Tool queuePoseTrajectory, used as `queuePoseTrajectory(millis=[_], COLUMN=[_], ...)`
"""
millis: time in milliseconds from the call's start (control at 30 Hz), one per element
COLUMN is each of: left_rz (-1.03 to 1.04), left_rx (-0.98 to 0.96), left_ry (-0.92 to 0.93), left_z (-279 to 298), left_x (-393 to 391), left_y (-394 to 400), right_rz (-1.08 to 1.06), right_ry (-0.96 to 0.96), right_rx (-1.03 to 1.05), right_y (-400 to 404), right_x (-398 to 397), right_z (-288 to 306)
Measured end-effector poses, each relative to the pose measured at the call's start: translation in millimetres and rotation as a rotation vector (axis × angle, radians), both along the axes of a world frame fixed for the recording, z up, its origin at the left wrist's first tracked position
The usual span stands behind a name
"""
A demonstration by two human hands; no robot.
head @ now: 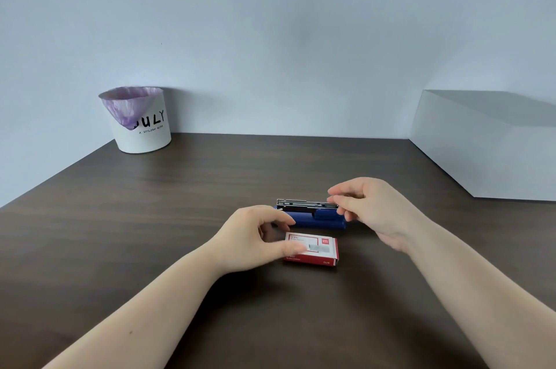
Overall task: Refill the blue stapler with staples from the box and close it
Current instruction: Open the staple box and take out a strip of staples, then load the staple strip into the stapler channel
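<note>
Nearest me, my left hand (pixel 255 236) loosely pinches the red-and-white cardboard staple box (pixel 313 249) — my right hand (pixel 370 209) pinches a staple strip at the open blue plastic stapler (pixel 313 216) — loading underway, closing remains.

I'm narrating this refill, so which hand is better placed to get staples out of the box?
Left, probably. The left hand is already at the staple box, thumb on its near left end. The right hand is busy at the stapler's metal rail.
</note>
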State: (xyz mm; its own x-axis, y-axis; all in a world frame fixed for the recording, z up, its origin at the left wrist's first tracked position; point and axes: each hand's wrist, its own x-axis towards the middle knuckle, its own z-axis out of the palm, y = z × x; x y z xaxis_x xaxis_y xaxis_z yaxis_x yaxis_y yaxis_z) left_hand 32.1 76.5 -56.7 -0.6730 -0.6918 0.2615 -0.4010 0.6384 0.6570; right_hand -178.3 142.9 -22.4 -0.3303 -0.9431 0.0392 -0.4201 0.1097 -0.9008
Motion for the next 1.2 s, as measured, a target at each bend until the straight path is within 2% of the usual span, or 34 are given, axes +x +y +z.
queuePoseTrajectory(millis=[133, 167, 367, 500, 567, 667, 767, 867, 967, 1000, 1133, 1200], left_rz=[0.104, 0.124, 0.229, 0.261, 0.285, 0.310, 0.329, 0.350, 0.358, 0.332, 0.152, 0.121], left_rx=[0.155, 0.176, 0.218, 0.233, 0.241, 0.272, 0.339, 0.379, 0.334, 0.332, 0.322, 0.280], left_ry=[0.255, 0.290, 0.364, 0.347, 0.345, 0.383, 0.417, 0.383, 0.275, 0.246, 0.076, 0.064], left_z=[1, 2, 11, 9, 10, 13, 16, 17, 15, 15, 11, 10], left_x=[4, 4, 5, 2, 1, 0, 0, -3, -7, -7, -6, -5], left_y=[-5, -7, -7, -12, -16, -22, -28, -35, -45, -48, -49, -48], right_rz=[0.012, 0.004, -0.085, -0.005, 0.028, 0.024, 0.006, -0.004, 0.006, 0.021, 0.108, 0.179], right_ry=[-0.387, -0.418, -0.330, -0.117, -0.253, -0.635, -0.704, -0.635, -0.476, -0.373, 0.239, 0.391], right_rx=[0.042, 0.044, 0.014, 0.044, 0.044, 0.037, 0.076, 0.094, 0.076, 0.060, -0.052, -0.101], right_y=[-3, -4, -11, -14, -17, -22, -25, -30, -34, -34, -33, -35], right_x=[-4, -5, -2, 3, 4, 1, 0, -2, -3, -3, -1, 0], right_z=[6, 7, 9, 10, 11, 17, 18, 14, 12, 11, 8, 4])
